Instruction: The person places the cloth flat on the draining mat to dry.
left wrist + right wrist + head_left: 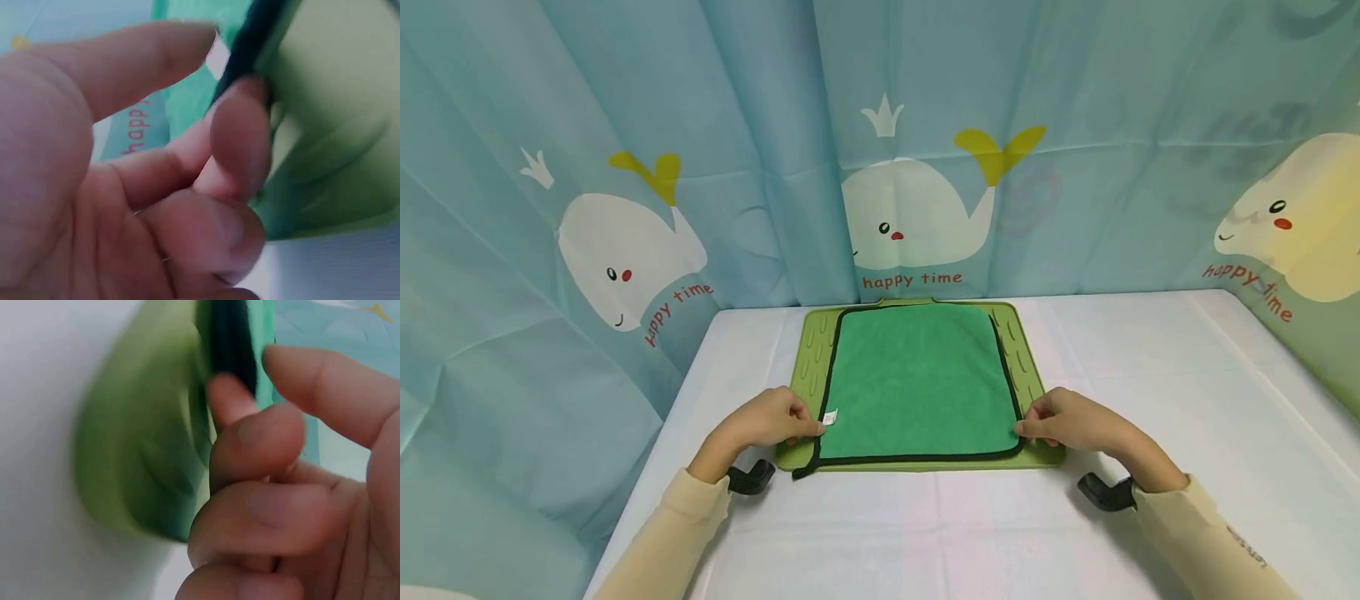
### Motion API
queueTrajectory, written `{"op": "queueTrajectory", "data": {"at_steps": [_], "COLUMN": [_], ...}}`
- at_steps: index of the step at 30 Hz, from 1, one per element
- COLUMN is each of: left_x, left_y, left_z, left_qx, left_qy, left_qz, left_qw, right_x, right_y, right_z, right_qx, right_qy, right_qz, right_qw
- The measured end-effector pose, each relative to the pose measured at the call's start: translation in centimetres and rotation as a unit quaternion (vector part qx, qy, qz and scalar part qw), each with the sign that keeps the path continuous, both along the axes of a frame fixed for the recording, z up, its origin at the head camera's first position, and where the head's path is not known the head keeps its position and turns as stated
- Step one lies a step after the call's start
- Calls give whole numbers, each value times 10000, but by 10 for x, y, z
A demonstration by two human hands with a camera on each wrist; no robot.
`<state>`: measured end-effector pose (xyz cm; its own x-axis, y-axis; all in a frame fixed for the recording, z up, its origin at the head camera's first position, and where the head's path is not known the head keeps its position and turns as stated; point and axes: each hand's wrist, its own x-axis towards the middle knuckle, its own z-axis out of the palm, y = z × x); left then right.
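Observation:
A green cloth (917,379) with black trim lies spread flat over an olive-green board (809,358) with raised oval marks. My left hand (773,417) pinches the cloth's left edge near the front, beside a small white tag (830,417). At the opposite edge, my right hand (1071,421) pinches the black trim (234,350) between thumb and index finger. Both wrist views show the other fingers curled loosely beside the board. The cloth's front-left corner hangs slightly past the board's front edge.
Under the board is a white-covered table (940,533). Behind and to the sides hangs a light blue curtain (760,108) printed with whales. Black wrist mounts (751,478) stick out at both sleeves.

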<state>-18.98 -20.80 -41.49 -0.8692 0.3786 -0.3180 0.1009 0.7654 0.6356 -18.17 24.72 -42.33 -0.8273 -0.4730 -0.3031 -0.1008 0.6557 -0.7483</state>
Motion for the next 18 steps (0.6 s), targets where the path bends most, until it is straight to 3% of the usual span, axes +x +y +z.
{"op": "queueTrajectory", "data": {"at_steps": [7, 11, 14, 18], "left_x": [-42, -68, -87, -109], "left_y": [1, 13, 22, 30], "left_z": [6, 13, 15, 9], "left_qx": [577, 829, 687, 285], "left_qy": [87, 105, 245, 437], "left_qz": [609, 925, 1201, 1493], "left_qw": [9964, 9922, 9901, 9874], "right_x": [-40, -68, -87, -108], "right_y": [6, 1, -7, -17], "right_z": [9, 9, 9, 7], "right_qx": [-149, -164, -169, -206], "right_qy": [-49, 173, 337, 393], "right_qz": [-861, -1043, -1122, -1357], "right_qw": [9962, 9943, 9930, 9898]}}
